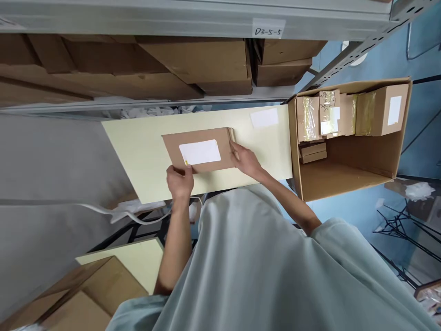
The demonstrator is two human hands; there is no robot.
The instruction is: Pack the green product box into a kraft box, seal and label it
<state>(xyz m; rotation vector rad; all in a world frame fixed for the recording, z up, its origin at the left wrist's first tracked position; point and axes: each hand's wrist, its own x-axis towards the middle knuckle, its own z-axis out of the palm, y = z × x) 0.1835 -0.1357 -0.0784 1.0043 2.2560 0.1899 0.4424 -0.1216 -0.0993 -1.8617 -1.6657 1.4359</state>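
A flat brown cardboard box [172, 146] with a white label [200, 152] on its upper face is over the pale yellow board [138, 161] in front of me. My left hand [180, 181] grips its near left edge, thumb on top by a small yellow mark on the label. At the box's right end, my right hand [245, 158] has its fingers closed on the edge, where a narrow side flap shows. The fingers under the box are hidden. A loose white paper [263, 117] lies on the board, beyond the box and to the right.
An open carton [358, 172] at the right holds several taped smaller boxes. Above the board runs a metal shelf [165, 18] packed with brown cartons [200, 59]. A white cable [103, 210] crosses at the left, with a large carton [113, 285] lower left.
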